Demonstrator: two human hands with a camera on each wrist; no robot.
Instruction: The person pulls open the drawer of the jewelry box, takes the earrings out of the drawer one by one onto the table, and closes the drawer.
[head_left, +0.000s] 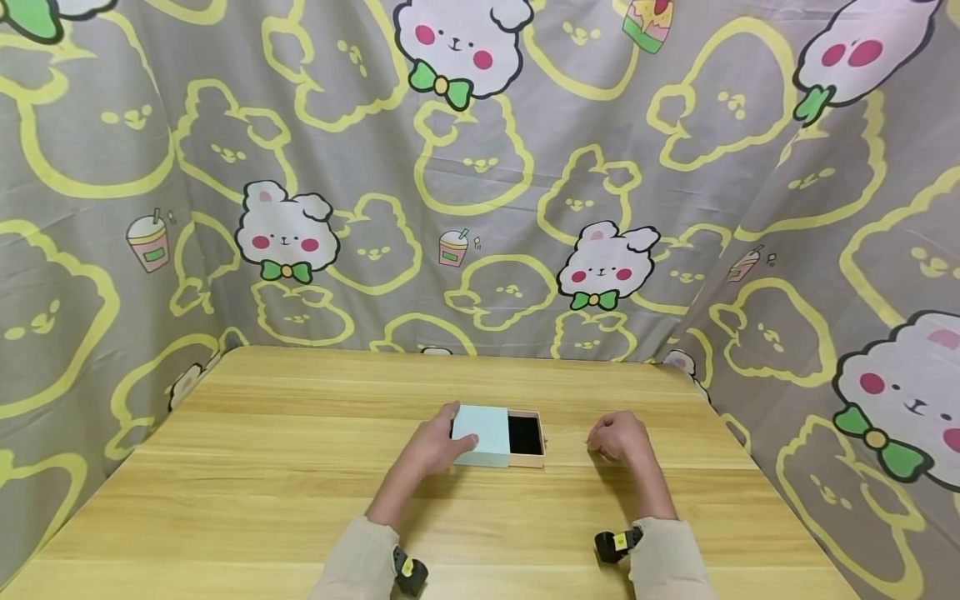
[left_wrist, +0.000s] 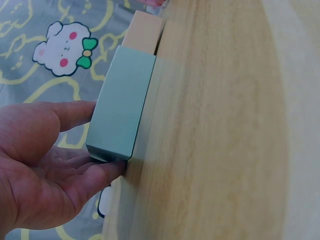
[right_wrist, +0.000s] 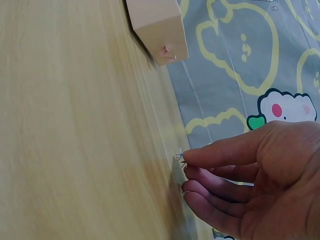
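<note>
A light blue sliding gift box (head_left: 482, 430) lies on the table, its pink drawer (head_left: 543, 450) pulled partway out to the right. Black lining (head_left: 524, 434) shows inside the drawer, and a small ribbon loop (right_wrist: 168, 52) sits on its front. My left hand (head_left: 435, 443) grips the box's left end, with the thumb (head_left: 467, 442) on top and fingers around the far side and end. To the right of the drawer, apart from it, my right hand (head_left: 621, 435) pinches a tiny shiny star-like piece (right_wrist: 180, 156) between thumb and forefinger, just above the table; its exact kind is unclear.
The wooden table (head_left: 300, 500) stretches around the box on every side. A grey curtain (head_left: 510, 183) with yellow outlines and cartoon bunnies hangs behind the table and at both sides. Small black cameras (head_left: 617, 546) are strapped at both wrists over beige sleeves (head_left: 670, 558).
</note>
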